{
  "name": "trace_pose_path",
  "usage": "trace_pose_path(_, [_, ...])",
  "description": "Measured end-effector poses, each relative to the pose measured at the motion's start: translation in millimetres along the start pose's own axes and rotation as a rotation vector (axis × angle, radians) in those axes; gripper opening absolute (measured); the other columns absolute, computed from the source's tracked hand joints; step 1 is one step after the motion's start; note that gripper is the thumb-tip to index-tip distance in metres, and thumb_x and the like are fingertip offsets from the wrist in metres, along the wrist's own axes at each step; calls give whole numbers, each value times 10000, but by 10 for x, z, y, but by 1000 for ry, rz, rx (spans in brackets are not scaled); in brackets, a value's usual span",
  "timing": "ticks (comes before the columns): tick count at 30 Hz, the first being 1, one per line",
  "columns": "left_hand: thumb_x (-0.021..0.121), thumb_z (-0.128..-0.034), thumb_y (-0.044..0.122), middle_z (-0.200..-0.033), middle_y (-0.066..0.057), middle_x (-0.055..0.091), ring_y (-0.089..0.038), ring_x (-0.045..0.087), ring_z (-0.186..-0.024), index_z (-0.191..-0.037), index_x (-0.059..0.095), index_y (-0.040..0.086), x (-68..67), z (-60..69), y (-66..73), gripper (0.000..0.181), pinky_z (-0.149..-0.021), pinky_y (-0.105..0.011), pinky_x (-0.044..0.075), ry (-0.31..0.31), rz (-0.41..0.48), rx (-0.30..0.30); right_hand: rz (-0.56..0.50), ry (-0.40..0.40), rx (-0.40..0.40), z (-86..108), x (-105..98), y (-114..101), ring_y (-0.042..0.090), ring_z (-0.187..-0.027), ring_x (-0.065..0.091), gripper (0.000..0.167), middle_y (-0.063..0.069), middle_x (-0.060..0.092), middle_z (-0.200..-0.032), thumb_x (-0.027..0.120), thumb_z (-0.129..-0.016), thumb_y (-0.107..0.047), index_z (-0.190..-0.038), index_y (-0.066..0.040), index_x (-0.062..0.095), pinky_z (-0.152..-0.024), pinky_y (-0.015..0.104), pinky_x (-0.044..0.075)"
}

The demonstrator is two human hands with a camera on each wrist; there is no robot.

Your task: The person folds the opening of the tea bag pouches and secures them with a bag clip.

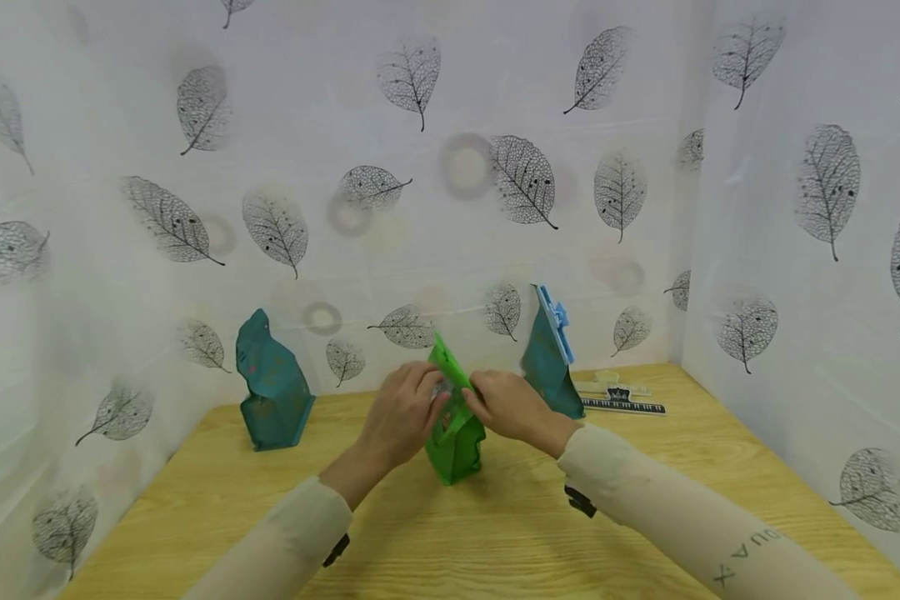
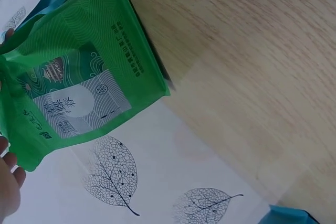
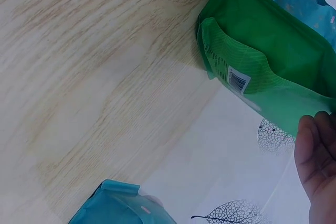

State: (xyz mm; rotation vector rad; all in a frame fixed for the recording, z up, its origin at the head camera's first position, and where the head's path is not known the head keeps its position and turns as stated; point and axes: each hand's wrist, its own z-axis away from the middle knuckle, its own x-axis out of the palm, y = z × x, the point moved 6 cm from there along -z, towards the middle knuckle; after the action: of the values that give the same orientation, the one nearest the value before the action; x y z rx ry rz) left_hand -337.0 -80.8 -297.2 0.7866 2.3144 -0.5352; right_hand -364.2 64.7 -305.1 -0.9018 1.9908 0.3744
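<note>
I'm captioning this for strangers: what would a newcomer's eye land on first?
Probably the bright green bag, mid-picture in the head view on the wooden table, its upper part held by the left hand and right hand. Next, the left teal bag near the table's far left corner, and the right teal bag beyond the right hand, a light blue clip along its slanting top. Behind them is a pale backdrop with dark leaf prints.

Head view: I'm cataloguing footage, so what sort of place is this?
Probably a screened-off tabletop workspace: leaf-patterned sheeting on three sides, a wooden-looking table and a green bag being handled.
</note>
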Motion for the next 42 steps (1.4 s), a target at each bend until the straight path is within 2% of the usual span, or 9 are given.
trace_pose_path(7, [577,-1000,253,-1229,-128,618,-301,551,-1181,-1134,617,39,-29,-35,30,255,-1013,-439,444,51,-44,47,-13,-2,-26,6,6,12,57,-533,365,270,-55,419,-628,557,-1022,-193,-765,-143,493,-508,212,326])
trace_pose_path(17, [581,-1004,272,-1362,-134,582,-312,503,-1271,-1202,606,38,-53,-104,36,308,-1002,-492,386,36,-112,21,-34,-26,-53,18,-13,2,58,-536,362,241,-52,420,-638,564,-1023,-185,-795,-132,506,-512,216,328])
trace_pose_path(23, [578,-1004,281,-1386,-125,575,-311,497,-1288,-1220,603,63,-59,-129,51,308,-994,-498,377,42,-151,40,-22,-35,-79,18,-29,2,55,-549,384,214,-54,444,-654,576,-1020,-187,-817,-136,529,-528,215,339])
trace_pose_path(29, [604,-994,291,-1362,-116,595,-301,510,-1286,-1183,620,88,-67,-146,43,277,-1002,-504,364,47,-177,53,-79,-50,-104,25,-51,13,50,-569,394,181,-53,457,-675,588,-1012,-177,-843,-138,540,-550,218,355])
trace_pose_path(32, [636,-979,298,-1321,-92,618,-286,522,-1276,-1168,630,102,-77,-149,27,272,-1015,-509,342,41,-192,57,-108,-57,-120,32,-64,17,46,-577,380,183,-53,447,-682,588,-1010,-175,-840,-140,530,-563,218,353])
trace_pose_path(35, [670,-958,321,-1204,-53,665,-262,561,-1215,-1119,657,114,-93,-146,16,263,-1019,-513,332,42,-210,73,-127,-59,-137,35,-79,18,47,-585,371,190,-53,442,-690,595,-1003,-178,-832,-142,522,-576,219,352])
trace_pose_path(42, [682,-938,386,-917,-15,699,-206,628,-898,-935,679,125,-165,-140,29,262,-987,-506,365,71,-222,124,-167,-76,-176,29,-77,57,31,-598,404,186,-62,488,-709,604,-996,-175,-823,-144,543,-591,208,372])
